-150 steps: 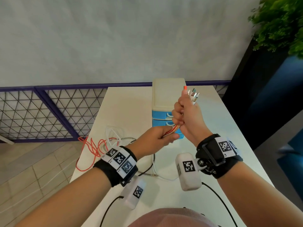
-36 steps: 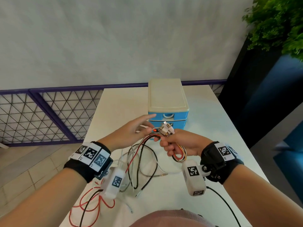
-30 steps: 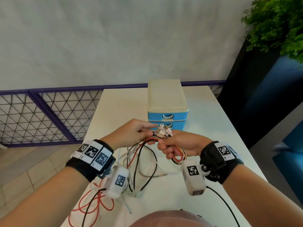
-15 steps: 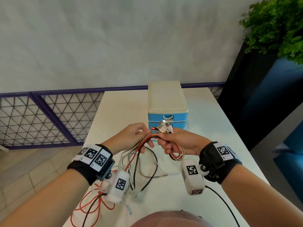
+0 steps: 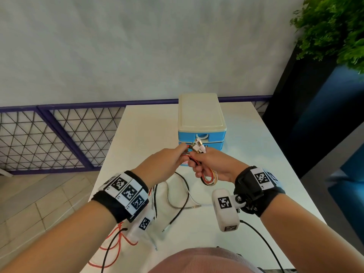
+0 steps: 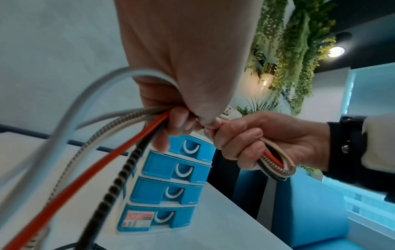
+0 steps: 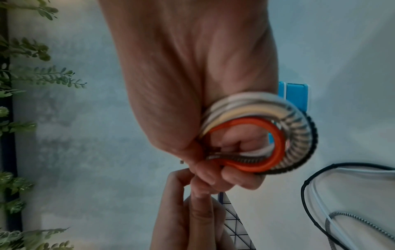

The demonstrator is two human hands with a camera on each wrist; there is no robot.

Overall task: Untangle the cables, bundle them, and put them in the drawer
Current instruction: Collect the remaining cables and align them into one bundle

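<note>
We held both forearms forward over the worktop (image 5: 256, 223), wrists banded, hands meeting knuckle to knuckle. Our right hand (image 5: 214, 164) was fisted, palm inward, fingers (image 6: 241, 143) curled in a closed grip round the cables (image 7: 278, 145). Our left hand (image 5: 163, 166) pinched the same strands just beside it, fingertips (image 6: 177, 118) touching the right fist.

A white table (image 5: 141, 134) stood against a pale grey wall (image 5: 137, 46). Off its left edge ran a purple mesh fence (image 5: 59, 138) over a tiled floor (image 5: 39, 203); beyond its right edge, green foliage (image 5: 334, 26) topped a dark planter (image 5: 315, 115).
</note>
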